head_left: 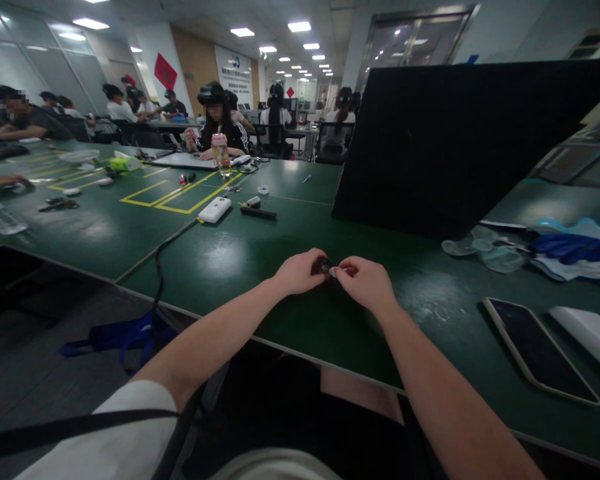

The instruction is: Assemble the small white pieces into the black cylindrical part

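Observation:
Just above the green tabletop, my left hand (301, 272) is closed around a small dark object (323, 265), too small to identify. My right hand (366, 281) meets it from the right with thumb and forefinger pinched together at the object's edge. What the right fingertips grip, if anything, cannot be made out. Both hands are close together near the front edge of the green table (300, 233).
A black panel (445, 147) stands at the right. A phone (540, 350), a white case (593, 337) and blue cloth (575, 247) lie nearby. Further off are a white power bank (215, 210), a black bar (259, 212) and a bottle (221, 157). Several people sit beyond.

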A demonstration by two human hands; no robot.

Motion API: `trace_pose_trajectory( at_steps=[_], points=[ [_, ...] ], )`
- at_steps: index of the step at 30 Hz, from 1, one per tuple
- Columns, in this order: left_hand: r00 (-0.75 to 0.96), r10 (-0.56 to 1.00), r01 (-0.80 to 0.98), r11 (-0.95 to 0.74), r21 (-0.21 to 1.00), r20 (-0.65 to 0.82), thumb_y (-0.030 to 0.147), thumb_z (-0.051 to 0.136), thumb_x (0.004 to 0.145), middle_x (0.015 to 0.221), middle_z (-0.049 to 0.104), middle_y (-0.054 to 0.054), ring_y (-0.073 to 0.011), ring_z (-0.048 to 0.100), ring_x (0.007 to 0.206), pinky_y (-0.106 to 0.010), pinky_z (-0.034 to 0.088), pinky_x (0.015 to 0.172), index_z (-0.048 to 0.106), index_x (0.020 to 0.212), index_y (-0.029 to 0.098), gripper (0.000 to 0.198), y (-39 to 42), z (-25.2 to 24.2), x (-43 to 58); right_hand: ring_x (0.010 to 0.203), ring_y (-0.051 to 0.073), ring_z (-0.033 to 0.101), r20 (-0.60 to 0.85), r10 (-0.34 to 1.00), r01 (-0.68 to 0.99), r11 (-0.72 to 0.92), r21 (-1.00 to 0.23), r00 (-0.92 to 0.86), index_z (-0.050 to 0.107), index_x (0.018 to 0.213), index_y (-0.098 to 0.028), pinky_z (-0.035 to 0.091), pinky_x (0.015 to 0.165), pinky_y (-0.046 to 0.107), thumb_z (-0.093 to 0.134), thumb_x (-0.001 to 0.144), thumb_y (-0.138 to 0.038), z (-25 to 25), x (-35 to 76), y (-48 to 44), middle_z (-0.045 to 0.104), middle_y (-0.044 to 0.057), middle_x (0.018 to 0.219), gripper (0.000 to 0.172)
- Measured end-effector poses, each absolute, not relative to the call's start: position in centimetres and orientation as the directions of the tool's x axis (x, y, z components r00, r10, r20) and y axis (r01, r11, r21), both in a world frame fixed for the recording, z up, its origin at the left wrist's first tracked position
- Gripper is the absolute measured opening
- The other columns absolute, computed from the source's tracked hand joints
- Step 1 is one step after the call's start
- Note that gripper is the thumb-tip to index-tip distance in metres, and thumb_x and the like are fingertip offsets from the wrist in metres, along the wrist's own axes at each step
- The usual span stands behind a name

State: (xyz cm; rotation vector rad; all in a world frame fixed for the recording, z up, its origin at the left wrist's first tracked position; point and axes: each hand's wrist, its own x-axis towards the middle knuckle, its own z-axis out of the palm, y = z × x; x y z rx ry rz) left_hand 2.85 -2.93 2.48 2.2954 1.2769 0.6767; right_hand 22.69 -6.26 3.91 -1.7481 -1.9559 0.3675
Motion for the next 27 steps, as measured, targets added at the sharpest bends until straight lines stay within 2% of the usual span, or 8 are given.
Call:
trace_pose_trajectory(
  at_steps=[4,10,13,19,27],
  points=[
    [0.448,0.871,0.663,-0.476,0.578,0.204,0.04,0.066,0.086,0.109,0.071,-0.006,-0.0229,0.069,0.096,-0.036,0.055,0.084,0.054,0.128,0.024,0.046,-2.9,2.4,2.8,0.067,0.018,0.063,0.171,0.984,0.857,0.136,-0.497,-0.057,0.073,0.093,-0.024,0.046,0.057,0.029,0.06,0.09,-0.041,3.9,22.7,-6.1,0.072,0.003,0.082,0.021],
    [0.457,0.863,0.639,-0.488,0.595,0.216,0.041,0.066,0.086,0.107,0.072,-0.005,-0.0224,0.069,0.094,-0.037,0.054,0.082,0.054,0.126,0.025,0.046,-2.6,2.0,2.7,0.067,0.019,0.063,0.145,0.989,0.876,0.063,-0.478,0.008,0.071,0.087,-0.023,0.046,0.056,0.03,0.058,0.091,-0.054,4.0,22.8,-6.0,0.07,0.004,0.079,0.035],
    [0.453,0.864,0.642,-0.486,0.594,0.217,0.042,0.066,0.085,0.106,0.072,-0.005,-0.0225,0.069,0.092,-0.036,0.054,0.081,0.053,0.127,0.025,0.046,-2.5,1.8,2.8,0.069,0.019,0.063,0.142,0.99,0.865,0.083,-0.494,-0.013,0.071,0.092,-0.023,0.046,0.057,0.03,0.061,0.089,-0.052,4.0,22.9,-6.1,0.071,0.004,0.082,0.031],
    [0.439,0.867,0.657,-0.489,0.574,0.236,0.042,0.067,0.085,0.105,0.072,-0.005,-0.0227,0.069,0.093,-0.036,0.054,0.082,0.054,0.126,0.025,0.047,-2.2,1.5,2.8,0.069,0.017,0.062,0.167,0.986,0.857,0.067,-0.511,0.022,0.067,0.104,-0.024,0.044,0.057,0.028,0.065,0.084,-0.036,3.9,22.8,-6.0,0.071,0.002,0.087,0.024],
    [0.433,0.873,0.674,-0.478,0.563,0.224,0.041,0.066,0.085,0.106,0.072,-0.006,-0.0233,0.069,0.093,-0.036,0.054,0.08,0.053,0.128,0.024,0.048,-2.3,1.7,2.8,0.066,0.018,0.061,0.138,0.99,0.865,0.051,-0.499,0.021,0.068,0.093,-0.024,0.044,0.055,0.029,0.061,0.088,-0.044,3.9,22.6,-6.1,0.069,0.002,0.081,0.021]
  ],
)
